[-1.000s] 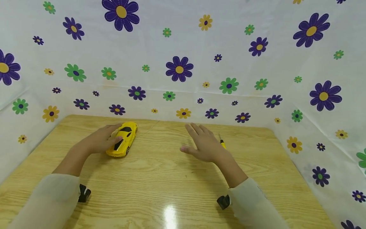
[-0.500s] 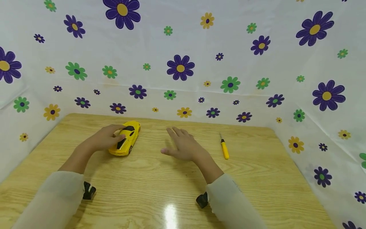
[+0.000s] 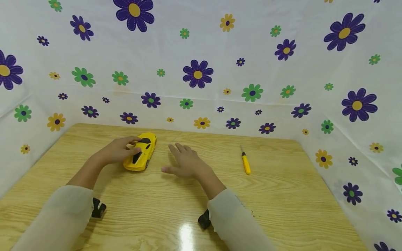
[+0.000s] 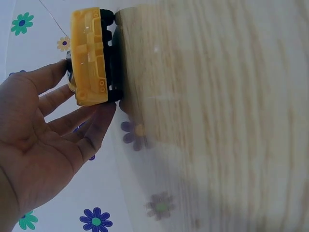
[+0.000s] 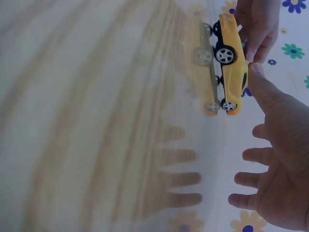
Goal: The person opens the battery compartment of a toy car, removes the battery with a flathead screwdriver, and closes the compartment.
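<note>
A yellow toy car (image 3: 145, 150) with dark windows stands on the wooden table at the left. My left hand (image 3: 117, 152) grips it from the left, thumb and fingers over its top and side. In the left wrist view, that hand (image 4: 46, 137) reaches the car's yellow end (image 4: 89, 58), wheels towards the tabletop. Right of the car, my right hand (image 3: 186, 163) hovers palm down with fingers spread, holding nothing. The right wrist view has this hand (image 5: 289, 159) apart from the table, its thumb overlapping the car (image 5: 235, 72) in the picture; contact is unclear.
A screwdriver (image 3: 246, 164) with a yellow handle lies on the table (image 3: 282, 188) to the right. White cloth (image 3: 220, 45) with printed flowers rises behind the table and along both sides. Black devices (image 3: 98, 208) sit at the wrists.
My right hand has moved left towards the car, uncovering the screwdriver. The car and my left hand have shifted slightly right.
</note>
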